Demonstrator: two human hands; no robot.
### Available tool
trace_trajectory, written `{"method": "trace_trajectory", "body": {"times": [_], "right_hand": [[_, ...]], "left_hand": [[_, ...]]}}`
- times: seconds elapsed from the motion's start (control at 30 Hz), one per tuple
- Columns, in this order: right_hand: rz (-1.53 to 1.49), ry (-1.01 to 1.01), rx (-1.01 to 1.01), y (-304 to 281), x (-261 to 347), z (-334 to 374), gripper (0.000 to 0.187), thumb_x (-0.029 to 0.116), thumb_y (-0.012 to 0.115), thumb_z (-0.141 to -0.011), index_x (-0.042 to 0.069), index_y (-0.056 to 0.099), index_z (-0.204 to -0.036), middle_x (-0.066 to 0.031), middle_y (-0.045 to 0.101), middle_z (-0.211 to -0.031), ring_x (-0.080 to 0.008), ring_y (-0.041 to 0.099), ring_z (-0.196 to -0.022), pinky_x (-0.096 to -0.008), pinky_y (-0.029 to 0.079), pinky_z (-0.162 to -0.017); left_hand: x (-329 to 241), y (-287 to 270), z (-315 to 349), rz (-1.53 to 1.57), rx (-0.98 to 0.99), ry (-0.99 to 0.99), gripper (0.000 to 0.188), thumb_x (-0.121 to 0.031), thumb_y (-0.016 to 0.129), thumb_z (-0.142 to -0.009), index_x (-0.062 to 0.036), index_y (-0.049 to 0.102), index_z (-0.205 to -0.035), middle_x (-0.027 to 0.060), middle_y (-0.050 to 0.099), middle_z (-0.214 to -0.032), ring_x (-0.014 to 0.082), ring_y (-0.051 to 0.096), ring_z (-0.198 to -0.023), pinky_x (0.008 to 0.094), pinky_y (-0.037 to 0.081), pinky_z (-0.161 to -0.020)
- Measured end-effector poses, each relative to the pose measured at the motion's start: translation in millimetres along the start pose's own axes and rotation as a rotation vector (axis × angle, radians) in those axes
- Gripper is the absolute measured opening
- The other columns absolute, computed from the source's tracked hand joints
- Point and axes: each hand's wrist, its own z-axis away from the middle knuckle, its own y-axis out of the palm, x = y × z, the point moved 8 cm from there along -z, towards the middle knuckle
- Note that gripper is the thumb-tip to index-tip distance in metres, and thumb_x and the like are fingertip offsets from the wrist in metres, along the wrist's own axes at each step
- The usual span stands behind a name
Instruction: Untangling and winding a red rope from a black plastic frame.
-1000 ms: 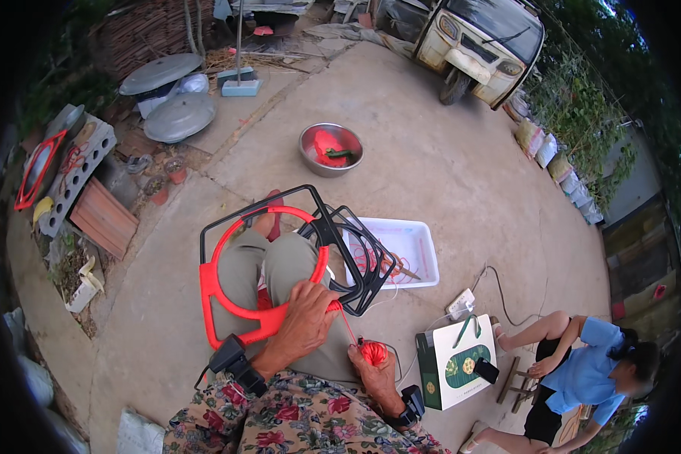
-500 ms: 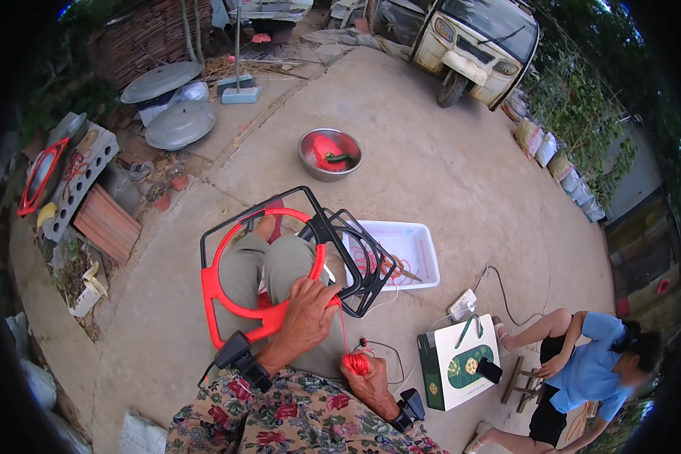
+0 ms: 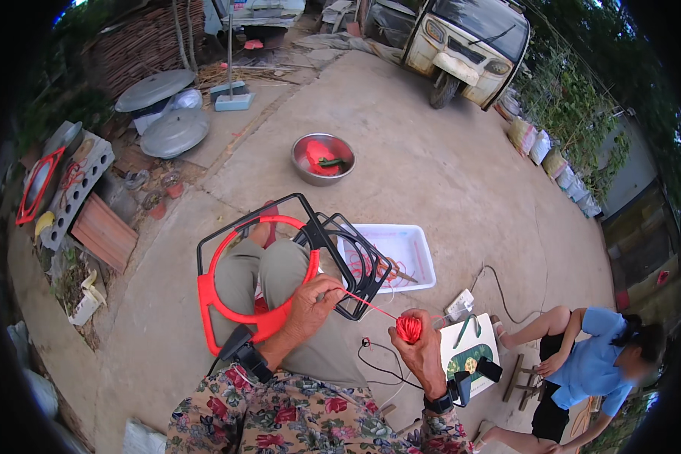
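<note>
Across my knees lies a black frame (image 3: pixel 301 199) with a ring inside it. Red cord wraps much of the ring (image 3: pixel 221 299) and the frame's left and near bars. My left hand (image 3: pixel 310 306) is closed at the frame's near right corner, its fingers bent where the cord leaves the frame; its exact grip is partly hidden. Out to the right, my right hand (image 3: pixel 425 354) is wrapped round a ball of red cord (image 3: pixel 408 328). Between the two hands a strand of red cord (image 3: pixel 372 305) runs taut.
More black frames (image 3: pixel 359 250) lean beside my knees, near a white tray (image 3: pixel 430 261) holding cord and scissors. Ahead stands a metal basin (image 3: pixel 333 179). On the right are a power strip (image 3: pixel 459 304), a gift box (image 3: pixel 458 340) with a phone, and a seated person (image 3: pixel 594 356).
My right hand has moved right and up with the ball of cord, drawing out and tightening the strand. My left hand stays at the frame's corner.
</note>
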Motion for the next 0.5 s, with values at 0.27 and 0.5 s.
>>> {"method": "trace_trajectory", "body": {"times": [0.27,0.5], "right_hand": [[0.146,-0.402,0.508,119.6,3.0,-7.1,0.025,0.02,0.073,-0.084,0.008,0.061,-0.101,-0.0152,0.066,-0.075,-0.038,0.063,-0.067,-0.0433,0.048,-0.059],[-0.398,-0.064,0.578,193.4,-54.0,-47.9,0.017,0.006,0.062,-0.084,0.002,0.059,-0.099,-0.0012,0.053,-0.07,-0.0109,0.045,-0.065,-0.0324,0.043,-0.056]], "left_hand": [[20.8,-7.1,-2.8,0.039,-0.042,-0.272,0.019,-0.014,0.062,-0.097,0.0039,0.068,-0.098,0.008,0.069,-0.1,0.0105,0.062,-0.086,0.0247,0.05,-0.078],[7.3,2.4,-7.5,-0.157,-0.061,-0.027,0.01,-0.006,0.06,-0.09,0.0036,0.062,-0.091,0.0202,0.061,-0.121,0.0347,0.063,-0.104,0.0387,0.051,-0.089]]}}
